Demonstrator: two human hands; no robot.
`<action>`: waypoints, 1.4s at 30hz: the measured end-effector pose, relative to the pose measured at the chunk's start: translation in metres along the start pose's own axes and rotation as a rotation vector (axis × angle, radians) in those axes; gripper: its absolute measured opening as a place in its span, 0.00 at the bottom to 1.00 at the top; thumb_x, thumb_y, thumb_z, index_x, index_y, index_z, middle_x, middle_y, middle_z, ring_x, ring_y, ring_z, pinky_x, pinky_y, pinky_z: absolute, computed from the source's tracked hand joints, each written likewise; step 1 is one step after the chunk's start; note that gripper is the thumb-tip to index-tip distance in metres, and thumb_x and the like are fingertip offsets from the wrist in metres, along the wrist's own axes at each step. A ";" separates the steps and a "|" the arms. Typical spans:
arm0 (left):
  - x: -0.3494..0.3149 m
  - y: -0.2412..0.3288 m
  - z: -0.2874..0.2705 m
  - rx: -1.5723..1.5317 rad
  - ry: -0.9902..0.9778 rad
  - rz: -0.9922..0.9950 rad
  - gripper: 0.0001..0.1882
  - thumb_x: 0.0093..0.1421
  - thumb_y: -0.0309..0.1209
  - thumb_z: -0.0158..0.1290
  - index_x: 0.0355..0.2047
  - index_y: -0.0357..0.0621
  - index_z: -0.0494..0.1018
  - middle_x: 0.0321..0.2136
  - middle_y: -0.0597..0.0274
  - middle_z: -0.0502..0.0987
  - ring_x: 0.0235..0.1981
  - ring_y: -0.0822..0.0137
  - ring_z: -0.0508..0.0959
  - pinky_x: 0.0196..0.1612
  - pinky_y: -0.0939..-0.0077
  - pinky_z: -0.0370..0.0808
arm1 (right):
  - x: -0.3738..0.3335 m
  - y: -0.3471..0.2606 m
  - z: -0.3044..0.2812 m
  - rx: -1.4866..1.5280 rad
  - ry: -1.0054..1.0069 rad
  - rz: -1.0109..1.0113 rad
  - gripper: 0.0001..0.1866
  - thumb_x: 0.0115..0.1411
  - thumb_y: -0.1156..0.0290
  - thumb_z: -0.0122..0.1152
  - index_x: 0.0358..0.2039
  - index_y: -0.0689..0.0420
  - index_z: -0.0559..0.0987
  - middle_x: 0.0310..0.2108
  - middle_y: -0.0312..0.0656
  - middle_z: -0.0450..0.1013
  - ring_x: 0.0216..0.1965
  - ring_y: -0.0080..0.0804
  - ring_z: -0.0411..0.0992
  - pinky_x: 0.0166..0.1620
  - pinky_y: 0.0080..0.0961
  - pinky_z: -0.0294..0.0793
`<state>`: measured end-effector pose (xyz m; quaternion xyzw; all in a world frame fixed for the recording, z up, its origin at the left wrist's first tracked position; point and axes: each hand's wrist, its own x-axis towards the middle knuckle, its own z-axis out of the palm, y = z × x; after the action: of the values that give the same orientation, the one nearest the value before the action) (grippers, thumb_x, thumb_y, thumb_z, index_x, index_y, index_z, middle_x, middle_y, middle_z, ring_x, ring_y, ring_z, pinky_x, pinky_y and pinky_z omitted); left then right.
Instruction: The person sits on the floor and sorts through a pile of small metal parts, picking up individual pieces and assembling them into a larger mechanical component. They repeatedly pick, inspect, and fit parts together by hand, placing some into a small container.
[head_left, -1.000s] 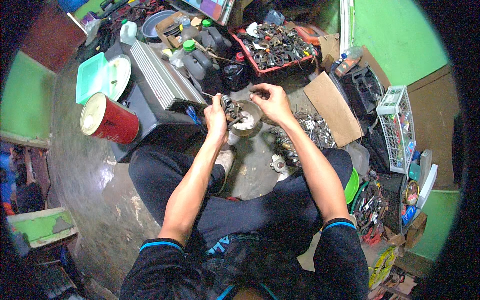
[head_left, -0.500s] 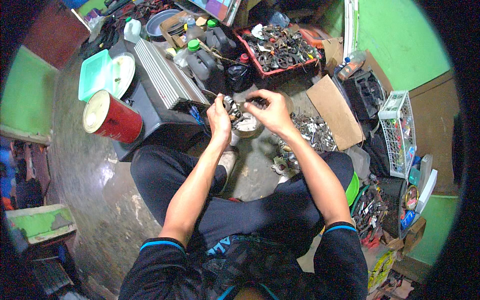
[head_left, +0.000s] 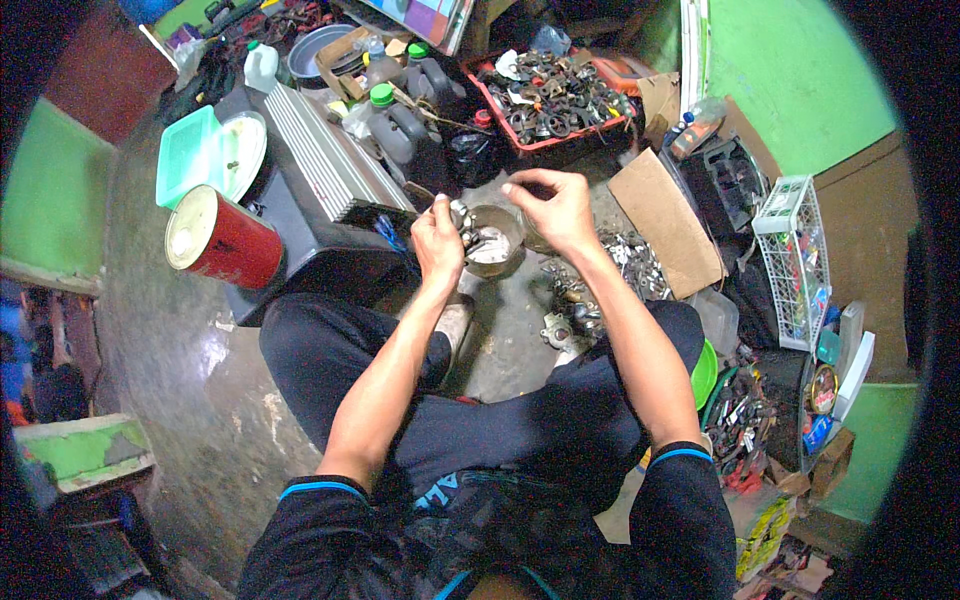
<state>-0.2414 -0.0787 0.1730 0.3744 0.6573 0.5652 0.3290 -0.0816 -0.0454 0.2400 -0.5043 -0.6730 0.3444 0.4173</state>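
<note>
Over the floor in front of me, my left hand point(head_left: 437, 245) is closed around a small silvery metal part point(head_left: 460, 217), which sticks out past the fingers on the right; its exact kind is not clear. My right hand point(head_left: 558, 212) is a short way to the right and apart from it, thumb and forefinger pinched together. Whatever lies in that pinch, if anything, is too small to make out. Below and between the hands stands a round bowl point(head_left: 510, 266) with whitish contents and a dark, thin piece in it.
Loose metal parts point(head_left: 640, 262) lie heaped on the floor to the right, beside a cardboard sheet point(head_left: 665, 222). A red crate point(head_left: 520, 143) full of parts stands ahead. Left are a dark box point(head_left: 310, 225), a ribbed metal panel point(head_left: 335, 160) and a red can point(head_left: 235, 245).
My right hand has risen slightly and drawn away from my left, uncovering more of the bowl. The dark thing seen at its fingers before no longer shows. My left hand keeps its hold.
</note>
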 end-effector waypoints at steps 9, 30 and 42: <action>0.010 -0.010 0.005 -0.216 0.015 -0.125 0.26 0.66 0.44 0.43 0.15 0.38 0.64 0.12 0.67 0.62 0.17 0.74 0.61 0.21 0.68 0.61 | 0.007 0.034 0.000 -0.227 -0.120 0.086 0.14 0.44 0.75 0.65 0.35 0.59 0.83 0.30 0.45 0.80 0.28 0.29 0.77 0.38 0.27 0.76; 0.005 0.003 0.002 -0.263 -0.019 -0.240 0.22 0.66 0.45 0.44 0.18 0.46 0.68 0.17 0.71 0.67 0.18 0.76 0.66 0.21 0.76 0.67 | 0.024 0.087 -0.008 -0.386 -0.073 0.173 0.14 0.41 0.72 0.67 0.33 0.57 0.84 0.30 0.53 0.78 0.35 0.44 0.78 0.45 0.33 0.75; 0.009 -0.005 0.005 -0.276 0.022 -0.215 0.25 0.65 0.44 0.44 0.15 0.41 0.62 0.13 0.67 0.63 0.14 0.74 0.65 0.17 0.73 0.66 | 0.019 0.059 -0.002 -0.332 -0.093 0.096 0.12 0.44 0.73 0.66 0.32 0.57 0.83 0.28 0.51 0.78 0.31 0.39 0.79 0.40 0.30 0.76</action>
<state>-0.2426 -0.0689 0.1676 0.2468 0.6133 0.6158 0.4286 -0.0597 -0.0118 0.1931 -0.5812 -0.7143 0.2710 0.2801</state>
